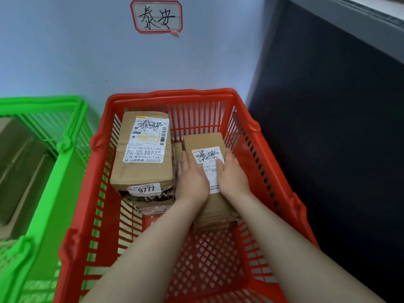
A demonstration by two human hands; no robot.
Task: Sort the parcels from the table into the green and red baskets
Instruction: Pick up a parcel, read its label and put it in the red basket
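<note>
A red basket (170,95) stands on the floor against the wall, with the green basket (67,147) to its left. Both my hands reach into the red basket and hold a small cardboard parcel (203,139) with a white shipping label. My left hand (191,179) grips its left side and my right hand (232,174) grips its right side, both thumbs lying on the label. The parcel sits low in the right half of the basket. A larger taped parcel (142,162) lies to its left on other boxes.
A handwritten sign (156,16) with a red border hangs on the pale wall above the red basket. A dark panel (328,138) stands close along the basket's right side. Brown parcels (19,169) lie in the green basket.
</note>
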